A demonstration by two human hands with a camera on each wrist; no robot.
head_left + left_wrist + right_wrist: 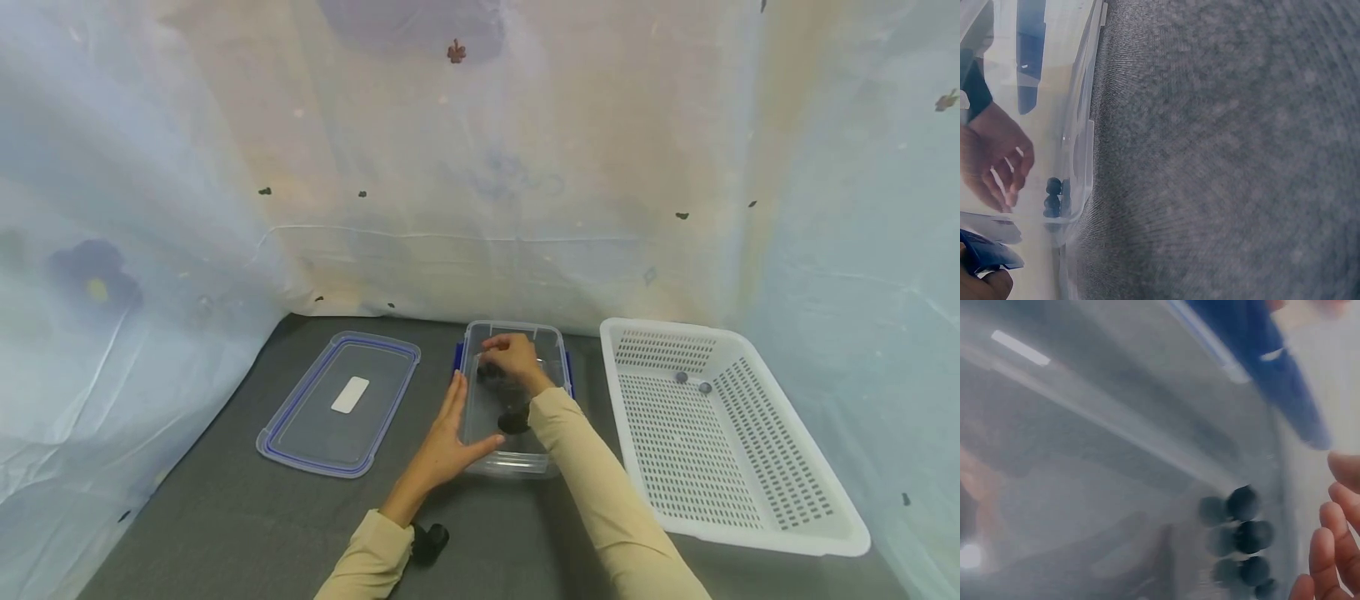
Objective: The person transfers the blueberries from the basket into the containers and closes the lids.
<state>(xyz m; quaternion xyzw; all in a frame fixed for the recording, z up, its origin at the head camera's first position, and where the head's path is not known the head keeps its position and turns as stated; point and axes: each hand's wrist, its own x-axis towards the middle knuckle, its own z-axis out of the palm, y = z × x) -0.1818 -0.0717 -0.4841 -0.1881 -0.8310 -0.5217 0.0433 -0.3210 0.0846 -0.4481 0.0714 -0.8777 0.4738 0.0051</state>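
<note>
A clear plastic container (551,337) with blue latches stands open on the grey table. My left hand (453,425) lies flat against its left wall, fingers straight, thumb at the front corner. My right hand (512,354) reaches inside it at the far end, fingers loosely curved downward. Several small dark balls (1244,537) lie in a corner of the container, just beside my right fingertips (1332,547) and apart from them. Through the clear wall in the left wrist view, the right hand (994,162) hangs next to the balls (1054,197) and holds nothing that I can see.
The container's clear, blue-rimmed lid (339,402) lies flat to the left. A white perforated basket (750,533) with two small grey things in it sits to the right. Pale cloth walls close in the grey table (225,517) at the back and sides.
</note>
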